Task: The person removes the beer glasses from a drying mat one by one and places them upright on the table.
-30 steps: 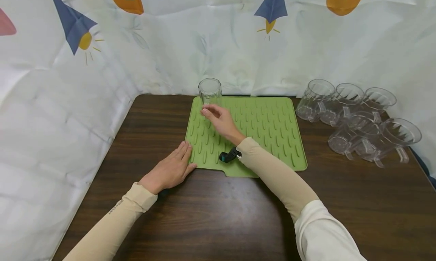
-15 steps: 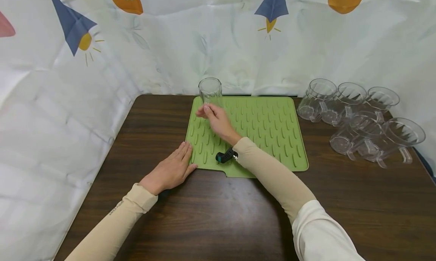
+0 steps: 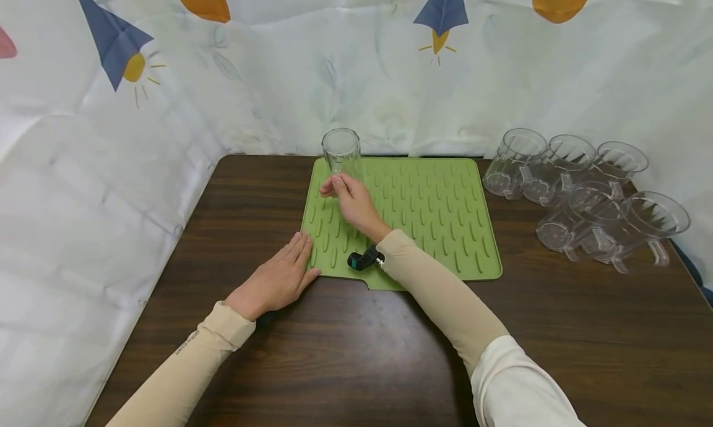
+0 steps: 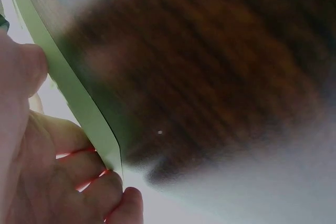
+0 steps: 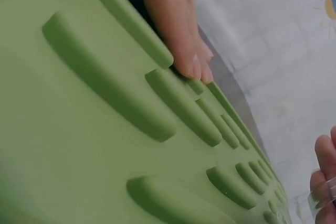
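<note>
A clear mug (image 3: pixel 341 150) stands upright at the far left corner of the green ridged mat (image 3: pixel 434 216). My right hand (image 3: pixel 353 203) is at its near side, with thumb and fingers curled at the handle, which the hand mostly hides in the head view. In the right wrist view a clear strip of the mug (image 5: pixel 324 196) shows between the curled fingers (image 5: pixel 324 156). My left hand (image 3: pixel 275 278) lies with straight fingers on the mat's near left corner. Its fingers (image 4: pixel 86 169) reach along the mat's edge in the left wrist view.
Several clear mugs with handles, among them a back-row mug (image 3: pixel 520 161) and a front-row mug (image 3: pixel 640 226), stand in two rows right of the mat. A patterned white sheet (image 3: pixel 267 80) rises behind the dark wooden table (image 3: pixel 356 353).
My right hand's fingers have curled in at the mug's handle, and the wrist has shifted slightly left. The mug keeps its place. My left hand has stayed on the mat corner.
</note>
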{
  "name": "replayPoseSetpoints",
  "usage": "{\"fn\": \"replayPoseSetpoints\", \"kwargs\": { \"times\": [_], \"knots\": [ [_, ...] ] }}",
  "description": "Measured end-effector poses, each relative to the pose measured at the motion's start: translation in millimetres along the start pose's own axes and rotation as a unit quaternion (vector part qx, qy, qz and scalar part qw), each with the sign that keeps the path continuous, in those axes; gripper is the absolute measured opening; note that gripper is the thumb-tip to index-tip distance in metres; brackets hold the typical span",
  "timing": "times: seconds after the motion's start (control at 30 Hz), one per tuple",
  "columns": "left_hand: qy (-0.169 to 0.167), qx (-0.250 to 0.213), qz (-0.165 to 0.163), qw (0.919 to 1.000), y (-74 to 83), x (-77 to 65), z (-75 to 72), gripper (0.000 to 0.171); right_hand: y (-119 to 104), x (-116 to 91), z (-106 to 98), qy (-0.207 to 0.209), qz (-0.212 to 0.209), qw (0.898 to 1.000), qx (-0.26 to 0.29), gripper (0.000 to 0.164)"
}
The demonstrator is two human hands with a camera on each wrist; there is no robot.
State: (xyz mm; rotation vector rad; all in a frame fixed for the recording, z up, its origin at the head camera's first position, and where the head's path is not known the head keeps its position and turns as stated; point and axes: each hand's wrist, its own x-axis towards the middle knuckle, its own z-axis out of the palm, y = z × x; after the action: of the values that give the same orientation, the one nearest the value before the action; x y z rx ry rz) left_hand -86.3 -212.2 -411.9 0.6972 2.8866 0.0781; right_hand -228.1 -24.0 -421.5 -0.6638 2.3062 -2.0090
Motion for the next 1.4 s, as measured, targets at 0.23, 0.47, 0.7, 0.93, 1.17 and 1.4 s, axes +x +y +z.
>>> {"fn": "replayPoseSetpoints", "kwargs": {
  "times": [0.23,0.47,0.7,0.93,1.17,1.4],
  "knots": [
    [-0.015,-0.013,-0.009,0.9998,0.5,0.3,-1.3,0.069,2.0,-0.2,-0.9,0.005,-0.016,1.0,-0.001,0.036],
    [-0.013,-0.011,-0.008,0.9998,-0.3,0.1,1.0,0.069,2.5,-1.5,-2.2,0.01,-0.011,1.0,-0.002,0.035],
    [-0.011,-0.011,-0.006,0.9999,-0.4,-0.4,0.8,0.069,1.3,-2.7,-3.0,0.013,0.001,1.0,-0.006,0.035],
    [-0.007,-0.011,-0.003,0.9999,0.1,-0.2,-0.2,0.069,0.3,-3.2,-3.5,0.014,-0.001,1.0,-0.008,0.035],
    [-0.004,-0.007,-0.002,1.0,1.1,-1.3,-3.8,0.068,-1.3,-2.7,-4.9,0.002,-0.001,1.0,0.016,0.035],
    [-0.009,-0.012,-0.005,0.9999,1.3,-1.8,-2.1,0.069,1.4,-2.1,-7.8,-0.018,-0.012,0.999,0.042,0.036]
  ]
}}
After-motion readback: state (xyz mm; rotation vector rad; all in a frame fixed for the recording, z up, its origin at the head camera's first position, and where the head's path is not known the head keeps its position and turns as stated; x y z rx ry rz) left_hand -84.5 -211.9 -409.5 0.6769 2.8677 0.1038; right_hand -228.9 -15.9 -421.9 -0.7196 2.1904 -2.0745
